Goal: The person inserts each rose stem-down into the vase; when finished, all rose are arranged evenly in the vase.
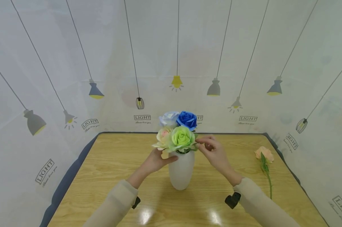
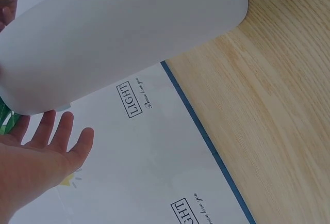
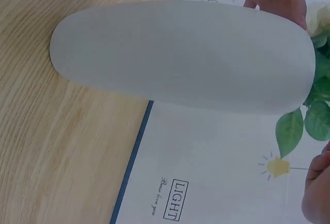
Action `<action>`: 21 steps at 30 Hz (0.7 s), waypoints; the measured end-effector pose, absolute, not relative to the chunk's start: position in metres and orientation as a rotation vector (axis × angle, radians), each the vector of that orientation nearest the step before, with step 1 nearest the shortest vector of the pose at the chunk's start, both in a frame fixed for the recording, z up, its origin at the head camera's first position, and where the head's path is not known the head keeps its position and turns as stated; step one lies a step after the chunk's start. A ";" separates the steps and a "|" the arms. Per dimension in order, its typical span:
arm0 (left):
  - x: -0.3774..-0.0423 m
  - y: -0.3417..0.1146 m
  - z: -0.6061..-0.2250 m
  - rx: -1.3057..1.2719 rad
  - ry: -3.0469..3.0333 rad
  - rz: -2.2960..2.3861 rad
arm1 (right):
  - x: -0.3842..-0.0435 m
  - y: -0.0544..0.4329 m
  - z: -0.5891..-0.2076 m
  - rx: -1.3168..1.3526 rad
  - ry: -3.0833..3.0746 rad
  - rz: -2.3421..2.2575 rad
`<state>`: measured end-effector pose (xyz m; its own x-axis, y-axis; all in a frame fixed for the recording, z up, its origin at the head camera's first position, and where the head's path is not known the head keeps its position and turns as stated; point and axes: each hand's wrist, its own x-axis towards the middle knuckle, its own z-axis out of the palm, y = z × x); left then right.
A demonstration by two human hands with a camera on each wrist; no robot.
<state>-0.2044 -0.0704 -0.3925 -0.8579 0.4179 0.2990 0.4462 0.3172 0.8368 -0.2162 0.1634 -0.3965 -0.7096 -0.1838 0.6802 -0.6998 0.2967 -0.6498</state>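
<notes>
A white vase (image 1: 181, 171) stands upright on the wooden table, holding artificial roses: a green rose (image 1: 183, 138), a blue rose (image 1: 187, 120), a pale blue rose (image 1: 169, 119) and a cream-pink rose (image 1: 163, 137). My left hand (image 1: 156, 160) holds the vase near its rim from the left, thumb across the front; in the left wrist view its other fingers (image 2: 61, 131) lie along the side. On the right, my right hand (image 1: 214, 153) pinches a leaf at the green rose's edge with thumb and forefinger. Its fingertips are cut off in the right wrist view, near green leaves (image 3: 290, 131).
A peach artificial flower (image 1: 264, 154) with a leafy green stem lies on the right side of the table (image 1: 111, 176). Behind and beside the table hangs a white sheet (image 1: 156, 56) printed with lamps. A dark blue edge borders the tabletop.
</notes>
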 end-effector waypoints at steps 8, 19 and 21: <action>-0.204 -0.071 -0.393 -0.838 -2.511 -1.624 | -0.222 0.204 -0.410 0.632 -2.117 1.390; -0.202 -0.071 -0.389 -0.815 -2.550 -1.607 | -0.271 0.301 -0.528 0.520 -2.056 1.474; -0.203 -0.070 -0.390 -0.822 -2.542 -1.606 | -0.272 0.315 -0.539 0.443 -2.075 1.434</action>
<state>-0.2027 -0.0704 -0.3902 -0.8606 0.4177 0.2915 0.4426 0.3300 0.8338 -0.2716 0.3155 -0.5388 -0.7809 0.0502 0.6226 -0.5647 0.3694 -0.7380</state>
